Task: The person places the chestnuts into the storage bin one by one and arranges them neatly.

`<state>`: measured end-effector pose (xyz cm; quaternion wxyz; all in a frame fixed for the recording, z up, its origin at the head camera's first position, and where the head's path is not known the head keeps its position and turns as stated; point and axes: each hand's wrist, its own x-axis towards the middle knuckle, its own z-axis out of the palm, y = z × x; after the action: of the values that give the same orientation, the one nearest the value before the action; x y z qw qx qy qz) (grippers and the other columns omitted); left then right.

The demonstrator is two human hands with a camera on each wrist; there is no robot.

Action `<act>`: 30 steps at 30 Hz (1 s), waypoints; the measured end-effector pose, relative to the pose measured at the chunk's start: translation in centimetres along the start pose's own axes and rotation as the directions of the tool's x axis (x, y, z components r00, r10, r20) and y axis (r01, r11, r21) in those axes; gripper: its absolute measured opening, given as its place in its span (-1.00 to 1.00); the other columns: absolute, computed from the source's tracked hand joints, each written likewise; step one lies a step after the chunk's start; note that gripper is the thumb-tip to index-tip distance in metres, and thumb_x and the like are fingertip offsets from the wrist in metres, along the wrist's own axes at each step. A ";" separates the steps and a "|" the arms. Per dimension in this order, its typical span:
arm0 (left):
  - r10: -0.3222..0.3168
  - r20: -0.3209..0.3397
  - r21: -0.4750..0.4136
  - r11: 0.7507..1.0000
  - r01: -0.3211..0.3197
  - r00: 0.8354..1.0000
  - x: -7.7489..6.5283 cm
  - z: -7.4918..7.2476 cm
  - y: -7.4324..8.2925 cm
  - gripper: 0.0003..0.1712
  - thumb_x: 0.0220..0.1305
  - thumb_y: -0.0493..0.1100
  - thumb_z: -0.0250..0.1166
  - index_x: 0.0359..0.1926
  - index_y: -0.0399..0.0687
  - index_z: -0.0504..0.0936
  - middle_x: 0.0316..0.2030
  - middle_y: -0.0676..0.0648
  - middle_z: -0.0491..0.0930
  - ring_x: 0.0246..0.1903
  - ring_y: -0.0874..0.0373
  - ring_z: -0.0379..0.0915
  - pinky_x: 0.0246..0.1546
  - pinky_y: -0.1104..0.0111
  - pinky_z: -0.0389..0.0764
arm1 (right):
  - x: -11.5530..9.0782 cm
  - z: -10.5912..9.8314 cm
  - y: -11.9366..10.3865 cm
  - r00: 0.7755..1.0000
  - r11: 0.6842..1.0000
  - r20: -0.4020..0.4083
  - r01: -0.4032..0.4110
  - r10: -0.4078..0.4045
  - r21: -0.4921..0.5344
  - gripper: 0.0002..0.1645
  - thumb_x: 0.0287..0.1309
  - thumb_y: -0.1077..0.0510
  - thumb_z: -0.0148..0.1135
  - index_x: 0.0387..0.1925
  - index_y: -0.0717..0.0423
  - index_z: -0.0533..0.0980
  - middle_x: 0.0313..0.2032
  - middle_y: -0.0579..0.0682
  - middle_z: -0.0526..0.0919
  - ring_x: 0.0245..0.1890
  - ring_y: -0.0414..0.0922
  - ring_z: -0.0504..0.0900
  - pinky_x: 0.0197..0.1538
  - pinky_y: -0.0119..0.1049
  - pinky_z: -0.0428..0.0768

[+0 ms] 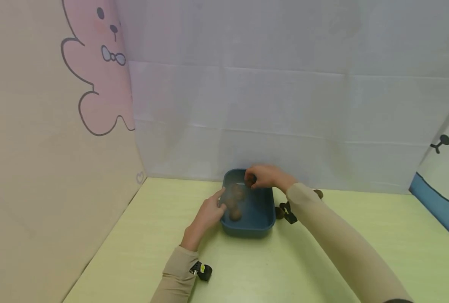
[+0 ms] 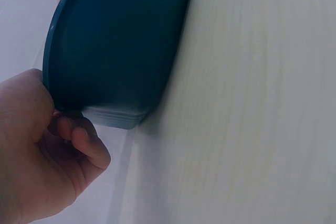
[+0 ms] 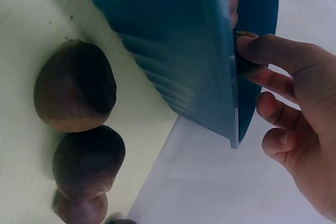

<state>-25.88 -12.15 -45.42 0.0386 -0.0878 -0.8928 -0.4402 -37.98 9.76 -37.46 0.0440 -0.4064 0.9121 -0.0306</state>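
A blue plastic bin (image 1: 256,210) stands on the table near the back wall. My left hand (image 1: 208,213) grips its left rim. In the left wrist view, some of that hand's fingers (image 2: 86,142) are curled outside the bin wall. Over the bin's far right part, my right hand (image 1: 265,176) pinches a brown chestnut (image 3: 248,66) between thumb and finger, just inside the rim. Several more chestnuts (image 1: 235,214) lie along the left side of the bin's floor, blurred in the head view.
Outside the bin on its right, several chestnuts (image 3: 76,86) lie in a row on the pale yellow-green table (image 1: 239,269); my right forearm partly covers them in the head view. A white sheet wall (image 1: 239,105) rises close behind the bin, and a side wall (image 1: 57,176) borders the table's left.
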 end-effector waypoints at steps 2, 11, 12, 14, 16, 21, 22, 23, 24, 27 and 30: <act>0.003 -0.003 -0.001 1.000 -0.003 1.000 -0.1 -0.1 0.1 -0.24 0.24 -0.27 0.03 0.50 -0.13 0.22 -0.78 0.11 0.14 -0.76 0.25 0.00 -0.68 0.42 0.16 | 0.5 0.1 -0.2 1.000 1.000 0.018 0.010 -0.010 -0.020 -0.69 0.09 0.11 0.43 -0.09 -0.01 0.64 -0.15 -0.06 0.67 -0.13 -0.10 0.62 -0.01 -0.13 0.58; 0.020 -0.002 0.000 1.000 -0.020 1.000 0.0 0.0 0.3 -0.24 0.24 -0.28 0.02 0.50 -0.13 0.22 -0.80 0.14 0.12 -0.78 0.26 -0.04 -0.71 0.42 0.12 | 1.6 1.3 -0.5 0.996 0.986 0.084 0.006 0.008 -0.167 -0.76 0.06 0.12 0.44 -0.20 -0.06 0.62 -0.24 -0.10 0.65 -0.24 -0.14 0.60 -0.11 -0.18 0.58; 0.021 -0.002 0.000 1.000 -0.021 1.000 0.0 0.1 0.3 -0.24 0.23 -0.29 0.02 0.50 -0.13 0.22 -0.80 0.13 0.12 -0.78 0.26 -0.04 -0.72 0.42 0.11 | 1.5 1.5 -0.6 0.996 0.984 0.087 0.001 0.015 -0.176 -0.78 0.07 0.11 0.43 -0.20 -0.08 0.61 -0.23 -0.11 0.65 -0.24 -0.14 0.59 -0.11 -0.17 0.58; 0.020 0.003 -0.002 1.000 -0.020 1.000 0.1 0.2 0.4 -0.24 0.24 -0.28 0.02 0.50 -0.13 0.22 -0.80 0.13 0.13 -0.78 0.26 -0.04 -0.72 0.43 0.12 | 1.2 1.6 -0.5 0.997 0.986 0.078 -0.013 0.026 -0.165 -0.79 0.09 0.08 0.42 -0.20 -0.09 0.62 -0.21 -0.10 0.64 -0.22 -0.13 0.59 -0.10 -0.15 0.57; 0.020 0.007 0.002 1.000 -0.020 1.000 0.1 0.4 0.4 -0.24 0.24 -0.28 0.02 0.50 -0.14 0.22 -0.79 0.12 0.12 -0.78 0.26 -0.04 -0.72 0.43 0.11 | 0.8 1.4 -0.3 0.998 0.993 0.047 -0.024 0.030 -0.113 -0.77 0.07 0.06 0.43 -0.19 -0.07 0.63 -0.19 -0.08 0.66 -0.19 -0.11 0.60 -0.07 -0.14 0.57; 0.019 0.001 0.011 1.000 -0.019 1.000 0.2 0.5 0.7 -0.24 0.23 -0.27 0.02 0.50 -0.12 0.23 -0.78 0.12 0.11 -0.77 0.26 -0.05 -0.71 0.43 0.10 | -1.3 0.0 0.6 0.998 1.000 -0.062 -0.021 0.022 0.019 -0.70 0.10 0.11 0.41 -0.09 0.03 0.65 -0.09 0.00 0.68 -0.05 -0.01 0.63 0.05 -0.06 0.57; 0.018 -0.008 0.009 1.000 -0.018 1.000 0.2 0.5 0.8 -0.24 0.22 -0.27 0.02 0.49 -0.12 0.24 -0.78 0.12 0.11 -0.77 0.26 -0.05 -0.71 0.43 0.10 | -1.8 -0.4 0.7 0.997 0.999 -0.076 -0.015 0.018 0.032 -0.69 0.13 0.12 0.39 -0.06 0.05 0.64 -0.06 0.02 0.67 -0.02 0.01 0.63 0.07 -0.04 0.56; 0.020 -0.012 0.007 1.000 -0.019 1.000 0.2 0.5 0.9 -0.24 0.22 -0.27 0.02 0.49 -0.12 0.25 -0.78 0.12 0.11 -0.77 0.26 -0.06 -0.71 0.43 0.10 | -2.3 -0.6 0.9 0.996 0.999 -0.090 -0.011 0.015 0.038 -0.69 0.15 0.14 0.36 -0.04 0.06 0.64 -0.04 0.03 0.67 0.01 0.02 0.62 0.09 -0.04 0.56; 0.022 -0.012 0.006 1.000 -0.022 1.000 0.2 0.5 0.9 -0.24 0.22 -0.27 0.02 0.49 -0.12 0.24 -0.79 0.13 0.11 -0.77 0.26 -0.06 -0.72 0.43 0.09 | -2.9 -0.8 1.0 0.994 0.999 -0.104 -0.008 0.012 0.037 -0.69 0.17 0.15 0.34 -0.03 0.07 0.64 -0.03 0.04 0.66 0.02 0.03 0.62 0.09 -0.03 0.56; 0.017 0.001 0.004 1.000 -0.017 1.000 0.1 0.5 0.8 -0.24 0.24 -0.27 0.02 0.50 -0.11 0.23 -0.78 0.13 0.11 -0.77 0.26 -0.05 -0.71 0.43 0.10 | -4.7 -1.0 1.2 0.990 0.998 -0.140 -0.004 0.013 0.065 -0.71 0.20 0.16 0.32 -0.03 0.10 0.65 -0.04 0.05 0.65 0.02 0.05 0.61 0.09 0.00 0.56; 0.003 0.004 0.007 1.000 -0.003 1.000 0.0 0.4 0.6 -0.24 0.24 -0.27 0.02 0.50 -0.11 0.22 -0.78 0.12 0.12 -0.76 0.25 -0.03 -0.70 0.42 0.12 | -6.3 -0.8 1.2 0.985 0.994 -0.173 -0.002 0.021 0.109 -0.73 0.22 0.15 0.31 -0.06 0.10 0.67 -0.07 0.04 0.64 0.00 0.07 0.61 0.07 0.01 0.56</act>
<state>-25.74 -11.45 -45.21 0.0379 -0.0898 -0.8943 -0.4367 -34.78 15.29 -36.45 -0.0134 -0.3941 0.9117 -0.1152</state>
